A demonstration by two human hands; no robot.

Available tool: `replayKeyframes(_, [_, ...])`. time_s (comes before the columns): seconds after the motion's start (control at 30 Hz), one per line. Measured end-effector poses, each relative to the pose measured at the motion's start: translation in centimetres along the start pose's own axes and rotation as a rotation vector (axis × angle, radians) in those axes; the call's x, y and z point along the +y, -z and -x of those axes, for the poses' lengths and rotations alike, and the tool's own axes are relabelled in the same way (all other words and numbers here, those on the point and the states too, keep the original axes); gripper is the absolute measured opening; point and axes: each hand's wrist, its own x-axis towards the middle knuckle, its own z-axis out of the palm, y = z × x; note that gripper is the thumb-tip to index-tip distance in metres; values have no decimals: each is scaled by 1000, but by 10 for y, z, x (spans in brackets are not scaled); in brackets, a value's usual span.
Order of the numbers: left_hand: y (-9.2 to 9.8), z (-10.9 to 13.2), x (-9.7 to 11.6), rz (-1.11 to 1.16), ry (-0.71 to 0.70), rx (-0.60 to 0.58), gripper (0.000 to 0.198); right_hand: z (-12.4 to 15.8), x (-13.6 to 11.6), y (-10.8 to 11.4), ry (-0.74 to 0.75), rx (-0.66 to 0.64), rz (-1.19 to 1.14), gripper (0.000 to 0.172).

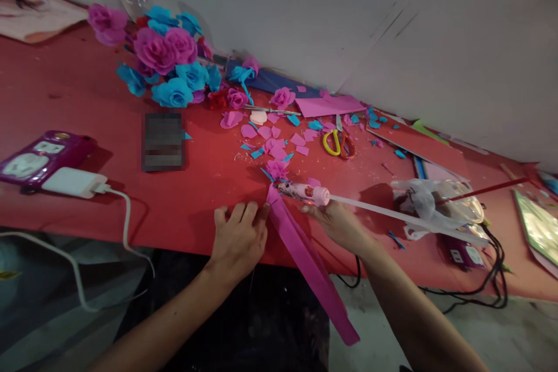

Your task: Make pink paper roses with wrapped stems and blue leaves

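My right hand is wrapped round a pink hot glue gun, its nozzle pointing left. A long whitish glue stick sticks out of the back of the gun. A magenta crepe paper strip runs from below the nozzle over the table's front edge and hangs down. Curled fingers of my left hand hold the strip's left edge near its upper end; the fingertips are partly hidden. Just beyond the nozzle lies a small pink paper flower with a blue stem piece.
A bunch of pink and blue paper roses stands back left. Cut petals, yellow-and-orange scissors and a dark blurred rectangle lie on the red table. Left is a purple socket block; right, a plastic bag.
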Motion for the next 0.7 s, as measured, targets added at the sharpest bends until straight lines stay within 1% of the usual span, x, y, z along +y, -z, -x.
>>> replayKeyframes(0.17, [-1,1,0,9,8,-6,41,-3,-5,-1,-10,-31,-43,38])
replayKeyframes(0.33, [0,0,0,18,19,-19,41,-5,0,-3,-41,22,22,36])
replayKeyframes(0.53, [1,-2,1,15,31,-53,44,-2,-2,-2,-55,28,21,34])
replayKeyframes(0.7, [0,-2,1,18,49,-66,44,-1,0,-3,-39,53,116,34])
